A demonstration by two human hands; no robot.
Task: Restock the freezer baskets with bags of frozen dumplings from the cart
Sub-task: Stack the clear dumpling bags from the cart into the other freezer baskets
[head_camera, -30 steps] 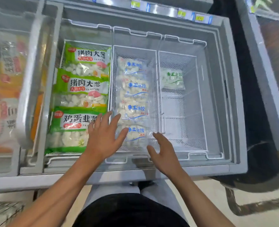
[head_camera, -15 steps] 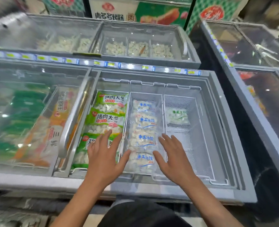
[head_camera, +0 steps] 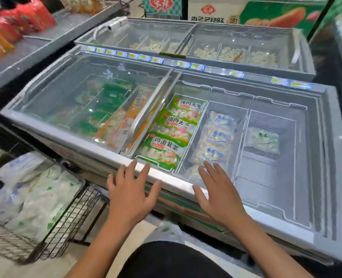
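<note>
Both my hands hover empty over the freezer's front rim (head_camera: pixel 172 180), fingers spread. My left hand (head_camera: pixel 131 192) is in front of the left basket, which holds green dumpling bags (head_camera: pixel 166 150). My right hand (head_camera: pixel 219 194) is in front of the middle basket (head_camera: pixel 240 125) with its row of clear blue-print dumpling bags (head_camera: pixel 218 137). The right basket (head_camera: pixel 292 125) holds one clear green-print bag (head_camera: pixel 263 140) at its far end. At the lower left, the black wire cart (head_camera: pixel 69 221) holds several white dumpling bags (head_camera: pixel 33 199).
The sliding glass lid (head_camera: pixel 81 93) covers the freezer's left half, its handle (head_camera: pixel 148 115) beside the left basket. A second freezer (head_camera: pixel 196 39) stands behind. A grey shelf (head_camera: pixel 31 47) with red and orange packs is at the far left.
My hands have drawn back out of the baskets to the freezer's front rim. The view has swung left and up, bringing the cart into sight.
</note>
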